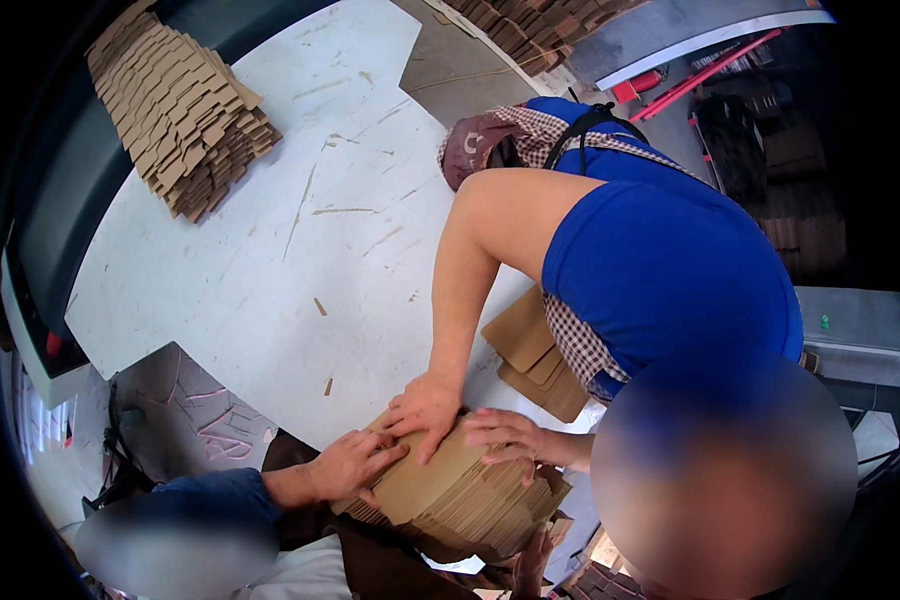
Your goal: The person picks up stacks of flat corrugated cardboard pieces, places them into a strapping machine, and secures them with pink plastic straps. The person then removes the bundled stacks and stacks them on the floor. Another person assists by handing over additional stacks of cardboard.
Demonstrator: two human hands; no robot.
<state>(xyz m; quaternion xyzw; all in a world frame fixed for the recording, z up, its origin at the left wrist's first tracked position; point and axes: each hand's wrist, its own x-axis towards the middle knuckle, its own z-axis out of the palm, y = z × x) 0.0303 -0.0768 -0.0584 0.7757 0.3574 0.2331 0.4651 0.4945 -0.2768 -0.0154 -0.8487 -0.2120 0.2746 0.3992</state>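
A thick stack of brown cardboard pieces (440, 490) lies at the lower middle, its layered edges facing me. My left hand (348, 465) grips the stack's left edge, fingers over the top and thumb down the side. At the bottom edge of the view, my right hand (533, 565) holds the stack's near right side from below; much of this hand is out of view. A co-worker's hand (425, 410) presses flat on the top sheet. That person's other hand (507, 437) rests on the stack's right part.
The co-worker in a blue shirt (670, 260) leans over the table's right side. Behind them is a person in a dark cap (480, 150). Flat cardboard sheets (535, 355) lie beside the co-worker. The white table (270, 270) bears scraps and a long cardboard stack (180, 110).
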